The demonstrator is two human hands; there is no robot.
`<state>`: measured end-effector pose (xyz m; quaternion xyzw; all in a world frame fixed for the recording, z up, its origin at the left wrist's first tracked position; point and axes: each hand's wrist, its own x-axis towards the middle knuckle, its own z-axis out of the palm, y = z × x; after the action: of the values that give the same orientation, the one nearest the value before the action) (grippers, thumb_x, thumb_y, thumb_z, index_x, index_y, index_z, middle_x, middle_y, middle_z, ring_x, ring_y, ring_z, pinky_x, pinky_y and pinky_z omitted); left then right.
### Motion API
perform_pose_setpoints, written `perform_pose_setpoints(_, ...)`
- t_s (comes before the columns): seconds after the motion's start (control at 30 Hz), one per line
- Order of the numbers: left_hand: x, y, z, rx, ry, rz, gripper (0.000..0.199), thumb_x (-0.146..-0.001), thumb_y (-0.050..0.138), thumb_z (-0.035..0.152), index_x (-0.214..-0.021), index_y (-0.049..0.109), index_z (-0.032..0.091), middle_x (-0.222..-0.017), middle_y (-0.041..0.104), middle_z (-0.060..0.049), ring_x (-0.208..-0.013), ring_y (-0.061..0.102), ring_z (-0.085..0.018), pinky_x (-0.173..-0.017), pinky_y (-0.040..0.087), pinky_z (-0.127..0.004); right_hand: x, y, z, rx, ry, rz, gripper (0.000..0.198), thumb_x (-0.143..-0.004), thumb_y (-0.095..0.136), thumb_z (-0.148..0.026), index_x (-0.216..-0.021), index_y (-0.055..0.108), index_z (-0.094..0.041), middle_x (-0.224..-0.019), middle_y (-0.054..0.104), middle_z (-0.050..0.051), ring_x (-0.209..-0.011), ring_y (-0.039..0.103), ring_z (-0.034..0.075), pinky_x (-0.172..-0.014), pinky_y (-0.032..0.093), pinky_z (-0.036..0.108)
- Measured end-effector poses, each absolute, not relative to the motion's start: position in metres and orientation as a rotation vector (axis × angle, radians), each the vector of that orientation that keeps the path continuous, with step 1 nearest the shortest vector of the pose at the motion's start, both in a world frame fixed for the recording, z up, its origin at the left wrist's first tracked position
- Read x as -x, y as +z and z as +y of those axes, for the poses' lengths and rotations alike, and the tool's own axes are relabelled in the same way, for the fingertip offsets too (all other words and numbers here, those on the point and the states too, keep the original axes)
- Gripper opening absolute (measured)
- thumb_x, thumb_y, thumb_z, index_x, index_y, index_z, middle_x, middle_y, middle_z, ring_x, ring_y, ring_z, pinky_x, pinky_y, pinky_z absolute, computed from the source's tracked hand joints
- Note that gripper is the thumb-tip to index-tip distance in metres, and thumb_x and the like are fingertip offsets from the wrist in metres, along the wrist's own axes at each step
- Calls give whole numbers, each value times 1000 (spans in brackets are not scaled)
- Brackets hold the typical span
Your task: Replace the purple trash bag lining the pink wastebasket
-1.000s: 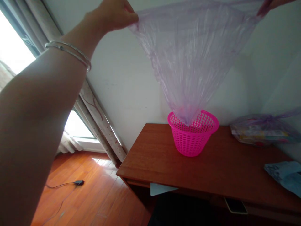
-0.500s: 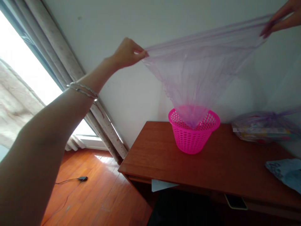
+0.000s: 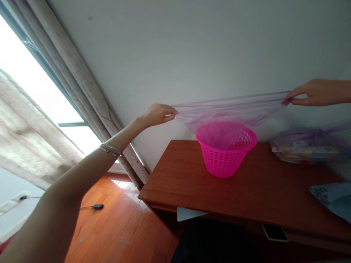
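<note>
A thin, see-through purple plastic bag [image 3: 233, 106] is stretched wide between my two hands. My left hand [image 3: 160, 114] pinches one corner of its mouth, left of the basket, with two bracelets on that wrist. On the opposite side, my right hand [image 3: 311, 93] grips the other corner between thumb and fingers. Below the stretched edge, the lower part of the bag sinks into a bright pink basket [image 3: 223, 164] with a pattern of holes. The basket stands upright on the wooden desk [image 3: 175, 175]; its back rim shows through the film.
A tied purple bag with packaged things [image 3: 304, 148] lies at the desk's back right. Nearer is a light blue-grey package [image 3: 333, 199]. A phone [image 3: 275, 232] and a pale sheet [image 3: 190, 214] show at the front edge. Curtains [image 3: 63, 69] hang at the left.
Both hands have come down, bringing the bag's mouth from high above the basket to just over its rim. More of the bag is inside. The basket has stayed in place.
</note>
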<state>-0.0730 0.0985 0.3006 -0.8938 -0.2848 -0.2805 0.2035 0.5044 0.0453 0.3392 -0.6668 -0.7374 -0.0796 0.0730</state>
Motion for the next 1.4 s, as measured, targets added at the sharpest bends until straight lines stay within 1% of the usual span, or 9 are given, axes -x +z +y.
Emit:
perform_pose_setpoints(0.17,78,267,94,2484,-462,-559,34,-96,45,35,-100,75,20,-106,76,-6,-102,70,-18,-86,54,-29,-536,280,46,1597,-391,-2610,29,-88,55,-26,-108,75,-19,-104,73,4,-89,67,14,-88,48,30)
perform_pose_setpoints(0.3,78,243,93,2418,-413,-456,30,-96,47,31,-103,74,19,-105,76,-6,-102,71,-18,-83,56,-27,-541,243,39,1527,-504,-2647,38,-86,46,-34,-106,74,-20,-105,72,6,-90,66,19,-90,47,39)
perform_pose_setpoints(0.47,77,235,84,2216,-478,-346,26,-94,49,28,-105,71,19,-100,77,-5,-92,73,-15,-74,57,-24,-545,224,23,1374,-740,-2539,39,-88,40,-40,-105,71,-24,-111,70,4,-99,64,25,-103,34,58)
perform_pose_setpoints(0.63,84,221,55,2058,-519,-130,27,-92,55,34,-112,66,20,-102,76,-5,-94,72,-17,-74,60,-26,-546,198,-20,1094,-1017,-2445,38,-95,34,-32,-121,61,-26,-122,66,6,-110,61,25,-106,33,54)
perform_pose_setpoints(0.8,85,192,37,2158,-421,-88,32,-95,53,37,-119,62,19,-107,74,-9,-98,71,-19,-81,61,-30,-543,159,-48,1002,-1030,-2499,45,-94,36,-28,-137,50,-33,-137,57,5,-120,56,26,-113,24,55)
perform_pose_setpoints(0.97,78,182,42,2286,-432,-138,33,-95,52,37,-122,61,20,-115,72,-10,-107,68,-20,-91,57,-31,-548,147,-45,1056,-1048,-2520,43,-94,35,-25,-131,57,-29,-140,54,5,-124,54,28,-109,29,55)
perform_pose_setpoints(1.1,79,177,43,2331,-481,-25,37,-93,56,36,-126,60,19,-121,69,-12,-113,65,-20,-98,53,-32,-550,141,-47,998,-1087,-2477,41,-93,41,-27,-131,55,-25,-139,55,7,-122,56,28,-107,34,53)
perform_pose_setpoints(1.23,79,169,36,2451,-481,20,39,-94,56,36,-129,58,18,-128,65,-15,-118,62,-20,-103,49,-35,-541,129,-55,976,-1109,-2425,43,-90,47,-27,-133,54,-27,-137,57,6,-117,58,29,-105,38,54)
perform_pose_setpoints(1.4,73,162,26,2538,-371,22,39,-95,54,39,-129,60,21,-132,63,-13,-125,58,-22,-107,47,-39,-526,120,-65,997,-1060,-2423,41,-88,55,-27,-129,58,-29,-145,49,4,-120,56,29,-106,40,53)
